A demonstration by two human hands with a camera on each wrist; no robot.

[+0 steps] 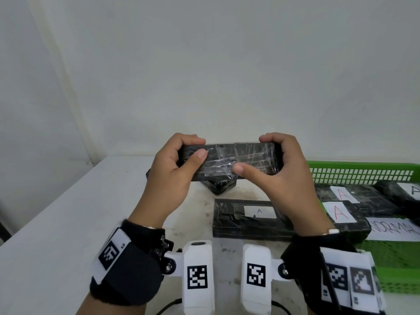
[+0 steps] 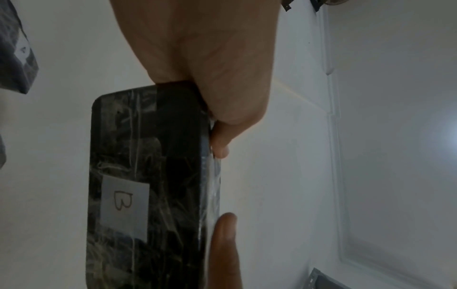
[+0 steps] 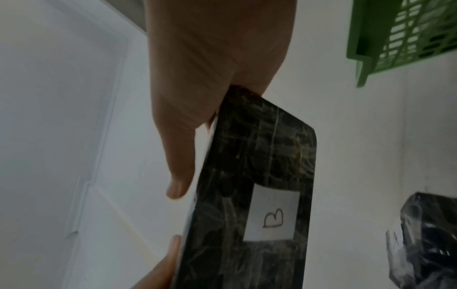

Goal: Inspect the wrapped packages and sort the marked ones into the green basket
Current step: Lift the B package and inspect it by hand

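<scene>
White table (image 1: pixel 68 212) carrying a black wrapped package with a white "A" label (image 1: pixel 247 220) lying flat near its middle, another dark wrapped package (image 1: pixel 221 186) sitting beyond it, green basket (image 1: pixel 363 170) resting at the right side

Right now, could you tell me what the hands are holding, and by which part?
Both hold one black wrapped package, lifted above the table: left hand grips its left end, right hand its right end.

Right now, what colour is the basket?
Green. The basket shows best in the head view, to the right of the hands.
</scene>
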